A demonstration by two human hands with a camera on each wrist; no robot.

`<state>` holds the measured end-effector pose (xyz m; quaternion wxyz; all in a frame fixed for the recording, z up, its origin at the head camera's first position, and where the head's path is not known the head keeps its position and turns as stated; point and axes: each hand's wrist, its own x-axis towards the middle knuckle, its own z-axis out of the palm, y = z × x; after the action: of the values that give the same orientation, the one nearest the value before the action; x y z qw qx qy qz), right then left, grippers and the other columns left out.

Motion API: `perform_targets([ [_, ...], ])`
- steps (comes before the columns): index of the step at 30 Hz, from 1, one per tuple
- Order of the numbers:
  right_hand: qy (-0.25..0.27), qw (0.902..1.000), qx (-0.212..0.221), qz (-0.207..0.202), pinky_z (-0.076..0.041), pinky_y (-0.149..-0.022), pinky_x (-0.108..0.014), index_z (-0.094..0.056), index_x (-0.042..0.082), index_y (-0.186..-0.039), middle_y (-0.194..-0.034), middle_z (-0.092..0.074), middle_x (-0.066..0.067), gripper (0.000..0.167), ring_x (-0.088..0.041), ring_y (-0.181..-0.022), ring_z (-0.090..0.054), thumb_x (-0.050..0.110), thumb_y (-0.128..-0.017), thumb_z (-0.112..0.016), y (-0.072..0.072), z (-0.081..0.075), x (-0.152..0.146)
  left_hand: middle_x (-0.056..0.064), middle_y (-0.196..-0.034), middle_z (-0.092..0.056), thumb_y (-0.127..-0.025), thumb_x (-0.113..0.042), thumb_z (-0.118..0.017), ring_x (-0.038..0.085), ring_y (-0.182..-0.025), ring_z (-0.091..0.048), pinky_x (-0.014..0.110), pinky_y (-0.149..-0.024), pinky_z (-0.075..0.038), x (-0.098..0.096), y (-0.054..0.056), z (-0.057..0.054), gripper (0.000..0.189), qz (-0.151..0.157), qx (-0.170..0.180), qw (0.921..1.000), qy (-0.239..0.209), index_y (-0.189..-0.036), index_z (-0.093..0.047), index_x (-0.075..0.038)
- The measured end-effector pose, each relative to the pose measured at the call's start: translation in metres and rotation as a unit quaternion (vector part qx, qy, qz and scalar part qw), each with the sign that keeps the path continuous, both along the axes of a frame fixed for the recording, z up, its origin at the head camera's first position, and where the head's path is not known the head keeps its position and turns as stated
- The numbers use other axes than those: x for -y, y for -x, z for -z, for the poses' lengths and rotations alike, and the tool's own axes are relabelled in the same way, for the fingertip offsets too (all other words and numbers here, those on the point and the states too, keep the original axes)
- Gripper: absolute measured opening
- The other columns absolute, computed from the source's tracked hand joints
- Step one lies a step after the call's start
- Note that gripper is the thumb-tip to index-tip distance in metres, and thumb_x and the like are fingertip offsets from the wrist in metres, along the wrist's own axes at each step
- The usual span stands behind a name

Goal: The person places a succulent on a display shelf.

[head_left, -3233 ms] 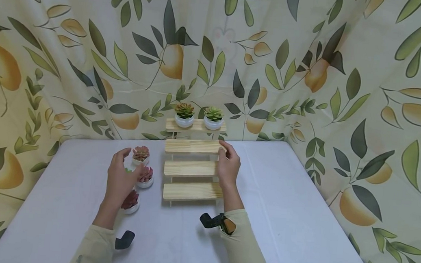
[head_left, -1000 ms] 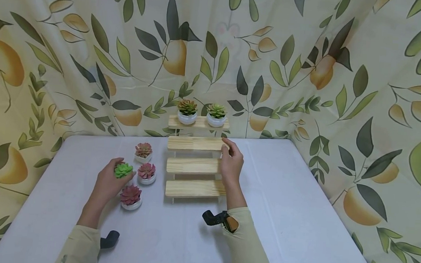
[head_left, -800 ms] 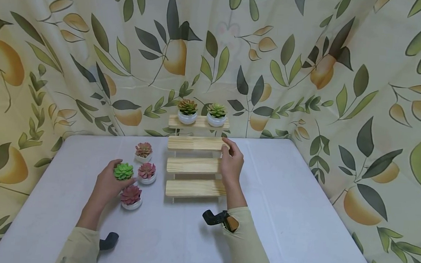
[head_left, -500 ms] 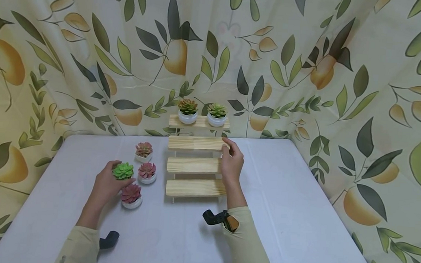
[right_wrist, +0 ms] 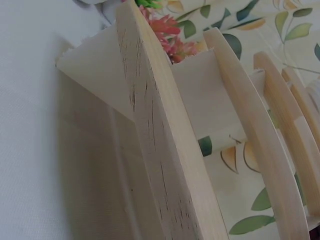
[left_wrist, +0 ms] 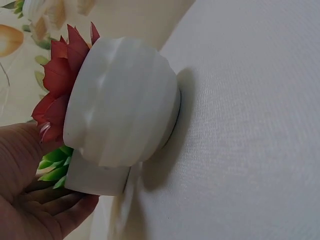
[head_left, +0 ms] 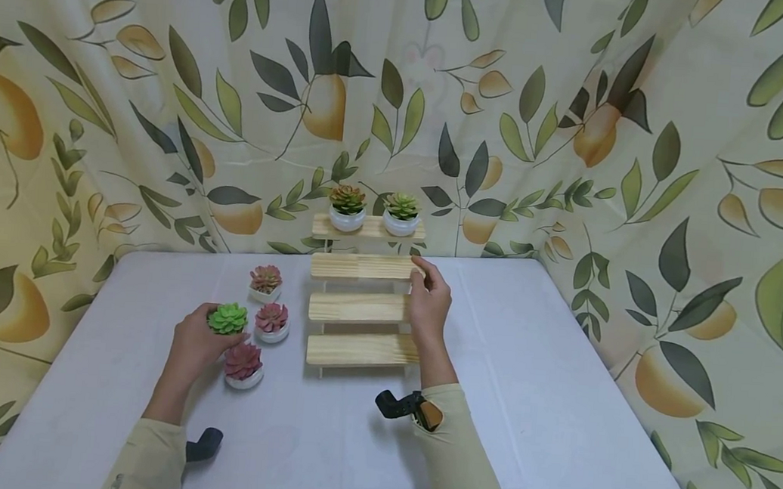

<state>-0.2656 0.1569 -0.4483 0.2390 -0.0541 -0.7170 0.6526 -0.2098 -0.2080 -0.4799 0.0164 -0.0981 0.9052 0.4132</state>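
Observation:
My left hand (head_left: 198, 338) holds a small potted succulent with bright green leaves (head_left: 228, 319), fingers behind the pot and thumb in front. In the left wrist view, its white pot (left_wrist: 97, 175) is at or close to the tabletop; contact cannot be told. Just in front stands a dark red succulent (head_left: 243, 361) in a ribbed white pot (left_wrist: 125, 102). A pink succulent (head_left: 272, 318) and a paler pink one (head_left: 265, 280) stand to its right and behind. My right hand (head_left: 431, 306) grips the right end of a tiered wooden stand (head_left: 360, 309).
Two potted succulents, one reddish-green (head_left: 347, 203) and one green (head_left: 401, 209), sit on the stand's top board. A white cloth covers the table (head_left: 530, 406). Behind it hangs a fruit-patterned curtain (head_left: 401, 109). Black wrist cameras (head_left: 397, 405) jut from both sleeves.
Since the oldest frame, my left hand has moved left and down, away from the pink succulents, and taken hold of the green one. My right hand stays on the stand.

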Motion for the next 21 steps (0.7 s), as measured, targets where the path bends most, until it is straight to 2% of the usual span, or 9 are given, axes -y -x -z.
perform_targets([
  [3,-0.002,1.0,0.002,0.0,-0.041,-0.074,-0.028,-0.073,0.012,-0.129,-0.121,-0.069,-0.007,0.029,-0.017,-0.09,-0.05,0.012,-0.104,-0.057,0.0,0.001,0.001,0.038,-0.138,-0.05,-0.084,-0.022,-0.088,0.054,-0.128,-0.048,0.064,-0.105,-0.043,0.0,0.0,0.001,0.083,-0.002,-0.008,1.0,-0.002,-0.144,-0.043,0.013],
  [8,-0.012,0.9999,0.006,0.003,-0.039,-0.063,-0.025,-0.074,0.014,-0.128,-0.106,-0.068,-0.004,0.03,-0.013,-0.079,-0.047,0.013,-0.104,-0.056,0.0,0.001,0.001,0.038,-0.139,-0.051,-0.086,-0.025,-0.086,0.054,-0.13,-0.048,0.065,-0.106,-0.042,0.003,-0.001,-0.002,0.082,-0.008,-0.024,0.9997,-0.004,-0.145,-0.043,0.012],
  [12,-0.011,0.9999,0.008,0.003,-0.036,-0.057,-0.023,-0.073,0.014,-0.128,-0.098,-0.065,-0.008,0.03,-0.014,-0.073,-0.043,0.014,-0.104,-0.056,0.0,0.001,0.001,0.037,-0.138,-0.052,-0.087,-0.027,-0.084,0.053,-0.13,-0.049,0.064,-0.106,-0.042,0.004,-0.001,-0.006,0.08,-0.01,-0.051,0.9986,-0.002,-0.145,-0.045,0.011],
  [16,-0.009,0.9999,0.007,0.006,-0.035,-0.057,-0.023,-0.073,0.011,-0.129,-0.098,-0.065,-0.012,0.03,-0.014,-0.072,-0.043,0.013,-0.103,-0.056,0.0,0.001,0.001,0.037,-0.136,-0.055,-0.087,-0.029,-0.084,0.052,-0.128,-0.051,0.064,-0.105,-0.044,0.004,0.001,-0.013,0.078,-0.007,-0.077,0.997,0.004,-0.143,-0.048,0.011],
  [21,-0.011,0.9999,0.008,0.01,-0.037,-0.06,-0.024,-0.073,0.011,-0.129,-0.106,-0.068,-0.005,0.03,-0.013,-0.076,-0.045,0.013,-0.103,-0.057,0.0,0.001,0.0,0.035,-0.138,-0.054,-0.087,-0.034,-0.084,0.051,-0.129,-0.05,0.064,-0.105,-0.043,0.001,0.002,-0.024,0.081,-0.003,-0.078,0.997,0.0,-0.145,-0.047,0.009],
])
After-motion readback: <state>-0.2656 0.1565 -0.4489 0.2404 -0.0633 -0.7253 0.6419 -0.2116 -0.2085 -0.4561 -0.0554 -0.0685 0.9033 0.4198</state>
